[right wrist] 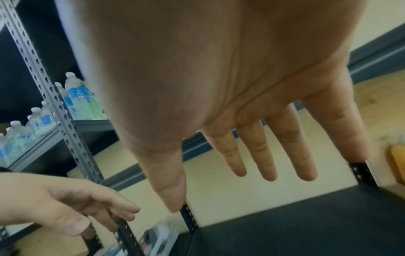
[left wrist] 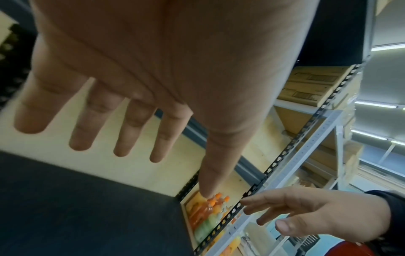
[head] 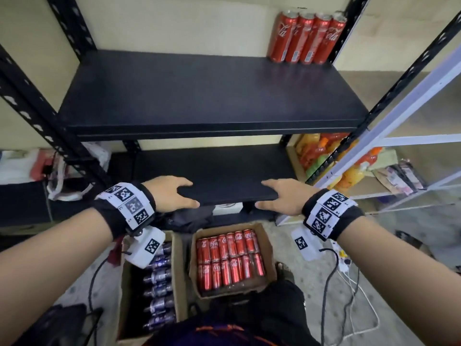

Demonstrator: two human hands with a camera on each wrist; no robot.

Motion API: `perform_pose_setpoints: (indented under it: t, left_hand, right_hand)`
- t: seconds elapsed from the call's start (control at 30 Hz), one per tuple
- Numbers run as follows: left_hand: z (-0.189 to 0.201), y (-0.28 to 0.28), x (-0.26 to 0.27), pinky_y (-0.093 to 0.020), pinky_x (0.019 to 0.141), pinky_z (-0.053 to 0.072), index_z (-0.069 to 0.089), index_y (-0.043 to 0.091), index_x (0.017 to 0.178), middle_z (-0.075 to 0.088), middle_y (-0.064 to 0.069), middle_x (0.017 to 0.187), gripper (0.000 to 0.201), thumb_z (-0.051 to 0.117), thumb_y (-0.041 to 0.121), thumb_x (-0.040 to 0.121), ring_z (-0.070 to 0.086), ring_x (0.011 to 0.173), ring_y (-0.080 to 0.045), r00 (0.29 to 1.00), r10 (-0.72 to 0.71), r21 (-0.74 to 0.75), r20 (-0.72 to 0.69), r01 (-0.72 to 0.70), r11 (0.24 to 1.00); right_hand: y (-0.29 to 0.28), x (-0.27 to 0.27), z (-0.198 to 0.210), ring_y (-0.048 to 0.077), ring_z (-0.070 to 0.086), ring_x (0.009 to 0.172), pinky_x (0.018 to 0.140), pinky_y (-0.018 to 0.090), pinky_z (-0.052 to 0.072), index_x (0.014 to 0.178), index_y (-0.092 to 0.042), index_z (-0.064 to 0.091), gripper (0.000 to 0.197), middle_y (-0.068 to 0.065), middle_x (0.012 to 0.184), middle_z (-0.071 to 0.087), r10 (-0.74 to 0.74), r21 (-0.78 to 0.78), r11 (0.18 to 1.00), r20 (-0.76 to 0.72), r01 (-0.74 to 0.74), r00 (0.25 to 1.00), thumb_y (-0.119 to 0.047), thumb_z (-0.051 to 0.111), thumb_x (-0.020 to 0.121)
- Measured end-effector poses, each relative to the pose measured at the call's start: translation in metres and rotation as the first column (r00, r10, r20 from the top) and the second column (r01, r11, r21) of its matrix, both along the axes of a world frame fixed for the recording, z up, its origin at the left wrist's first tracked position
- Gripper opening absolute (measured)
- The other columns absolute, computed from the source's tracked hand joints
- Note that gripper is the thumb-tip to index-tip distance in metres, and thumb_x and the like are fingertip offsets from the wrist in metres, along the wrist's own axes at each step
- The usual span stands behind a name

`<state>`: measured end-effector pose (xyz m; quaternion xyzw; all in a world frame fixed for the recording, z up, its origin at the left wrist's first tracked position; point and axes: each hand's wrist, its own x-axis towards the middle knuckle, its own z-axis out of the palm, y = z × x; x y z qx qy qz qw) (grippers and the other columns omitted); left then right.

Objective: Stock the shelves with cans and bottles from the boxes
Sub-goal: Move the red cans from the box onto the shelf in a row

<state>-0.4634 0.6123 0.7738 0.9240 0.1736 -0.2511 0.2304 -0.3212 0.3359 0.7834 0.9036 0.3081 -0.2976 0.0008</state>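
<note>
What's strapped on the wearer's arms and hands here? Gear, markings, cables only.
Both hands are bare, forearms unsleeved. The left hand and right hand each have a black fabric wrist strap with white square-coded marker tiles, a white camera box with another marker beneath, and a thin black cable trailing down.

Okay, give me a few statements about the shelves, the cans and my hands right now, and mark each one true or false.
1. Four tall red cans stand at the black metal shelf's back right corner. True.
2. The left hand grips a can. False: it is empty, fingers relaxed.
3. The cardboard box of red cans sits on the floor. True.
4. The right hand holds a bottle. False: it holds nothing.
</note>
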Motion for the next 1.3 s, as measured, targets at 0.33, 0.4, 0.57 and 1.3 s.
perform_pose_setpoints:
  t: [0.33, 0.4, 0.57, 1.3]
  left_hand:
    - [-0.073, -0.066, -0.044, -0.025, 0.105, 0.037, 0.042, 0.024, 0.152, 0.043, -0.004, 0.154, 0.069, 0.064, 0.050, 0.092, 0.046, 0.138, -0.021, 0.987, 0.112, 0.038, -0.118, -0.109, 0.993]
    - [-0.093, -0.079, -0.048, -0.028, 0.111, 0.035, 0.039, 0.025, 0.152, 0.041, -0.002, 0.156, 0.072, 0.061, 0.056, 0.091, 0.044, 0.139, -0.020, 0.981, 0.125, 0.057, -0.146, -0.118, 0.991]
    - [-0.151, -0.114, -0.054, -0.034, 0.113, 0.038, 0.042, 0.020, 0.150, 0.045, -0.009, 0.153, 0.074, 0.059, 0.060, 0.090, 0.045, 0.138, -0.026, 0.936, 0.183, 0.014, -0.301, -0.188, 0.982]
    - [-0.381, -0.217, -0.091, -0.032, 0.094, 0.044, 0.063, 0.006, 0.127, 0.061, -0.011, 0.134, 0.039, 0.057, 0.033, 0.100, 0.057, 0.119, -0.030, 0.721, 0.051, -0.109, -0.691, -0.174, 0.979]
  right_hand:
    - [-0.053, -0.005, -0.082, 0.026, 0.054, 0.131, 0.106, 0.037, 0.045, 0.155, -0.022, 0.034, 0.095, 0.007, 0.146, 0.054, 0.058, -0.049, 0.996, -0.205, -0.070, 0.977, -0.079, 0.054, 0.082]
    - [-0.068, -0.004, -0.101, 0.025, 0.058, 0.125, 0.104, 0.038, 0.047, 0.152, -0.025, 0.037, 0.089, 0.005, 0.139, 0.060, 0.075, -0.052, 0.995, -0.228, -0.089, 0.971, -0.079, 0.052, 0.083]
    - [-0.107, -0.001, -0.139, 0.025, 0.057, 0.126, 0.102, 0.031, 0.043, 0.151, -0.024, 0.039, 0.071, 0.006, 0.144, 0.056, 0.011, -0.141, 0.988, -0.347, -0.064, 0.938, -0.059, 0.059, 0.093]
    - [-0.193, -0.051, -0.383, 0.033, 0.060, 0.115, 0.099, 0.040, 0.049, 0.137, -0.018, 0.056, 0.065, 0.012, 0.132, 0.062, -0.180, -0.387, 0.920, -0.556, -0.061, 0.812, -0.061, 0.061, 0.089]
